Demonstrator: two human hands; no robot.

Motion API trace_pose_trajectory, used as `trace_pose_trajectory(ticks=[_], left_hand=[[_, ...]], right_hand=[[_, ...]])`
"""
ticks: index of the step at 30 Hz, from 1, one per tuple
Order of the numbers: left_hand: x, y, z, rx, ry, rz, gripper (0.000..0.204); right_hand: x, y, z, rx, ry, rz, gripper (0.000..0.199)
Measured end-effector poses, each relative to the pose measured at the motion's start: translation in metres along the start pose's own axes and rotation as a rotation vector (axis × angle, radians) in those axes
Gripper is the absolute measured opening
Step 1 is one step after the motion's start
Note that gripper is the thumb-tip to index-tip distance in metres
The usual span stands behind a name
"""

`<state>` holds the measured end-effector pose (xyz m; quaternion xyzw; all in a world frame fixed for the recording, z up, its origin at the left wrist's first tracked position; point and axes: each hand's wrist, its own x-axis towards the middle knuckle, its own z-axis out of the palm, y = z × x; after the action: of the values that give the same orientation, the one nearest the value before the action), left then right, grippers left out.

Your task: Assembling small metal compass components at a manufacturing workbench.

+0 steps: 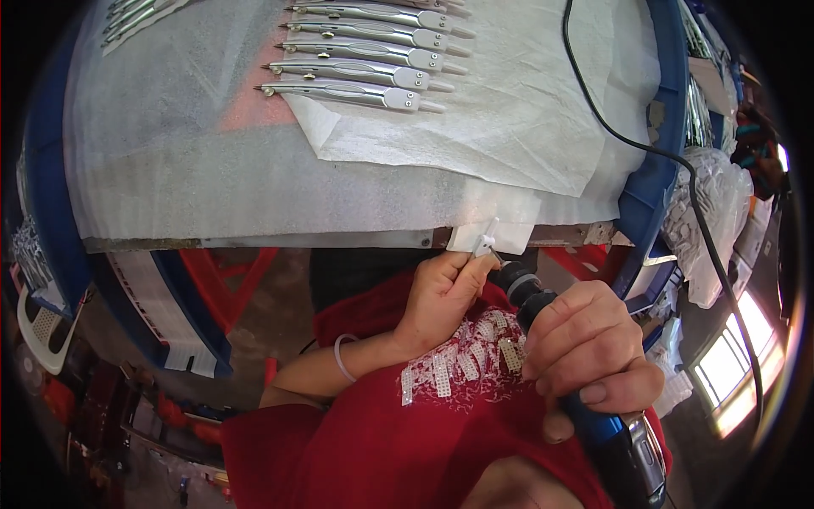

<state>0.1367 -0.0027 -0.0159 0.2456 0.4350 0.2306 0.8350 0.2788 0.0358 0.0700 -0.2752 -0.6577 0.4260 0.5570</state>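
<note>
Left hand (445,293): thumb and forefinger pinched nearly together on the small white part (484,245), other fingers curled in. Right hand (589,348): fingers wrapped round the power screwdriver (604,433), no slack visible. White part sat over the white pad (514,241) at the near edge of the surface (153,182), its thin stem pointing away from the person. The bit (497,256) came in from the lower right, close by the left fingertips; whether it touched the part, and whether a screw was there, too small to tell.

Step in hand looked like screwing into the part. To do it well: pinch firm and back from the bit's path, since a slip would likely have caught a fingertip. Bit wanted lining up straight with the hole, light steady push, short bursts, stop once snug; plastic-looking stuff could strip or crack. Bracing the part on the edge would probably have helped against twisting. The cord (670,157) ran down the right side, apart from both hands. Compasses (339,90) lay in a row farther back.
</note>
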Motion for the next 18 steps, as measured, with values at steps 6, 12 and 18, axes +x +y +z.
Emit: trace_pose_trajectory(ticks=[6,12,18], left_hand=[[-0.0006,0.0005,-0.0005,-0.058,-0.018,-0.031,0.021],[-0.0008,-0.0019,-0.0024,-0.064,-0.030,-0.042,0.021],[-0.0006,-0.0018,-0.0025,-0.068,-0.019,-0.062,0.022]], right_hand=[[-0.0042,-0.0049,0.0002,-0.031,0.011,-0.009,0.044],[-0.0018,-0.0054,-0.0002,0.005,-0.035,-0.007,0.046],[-0.0027,-0.0043,0.0008,-0.016,-0.045,0.002,0.045]])
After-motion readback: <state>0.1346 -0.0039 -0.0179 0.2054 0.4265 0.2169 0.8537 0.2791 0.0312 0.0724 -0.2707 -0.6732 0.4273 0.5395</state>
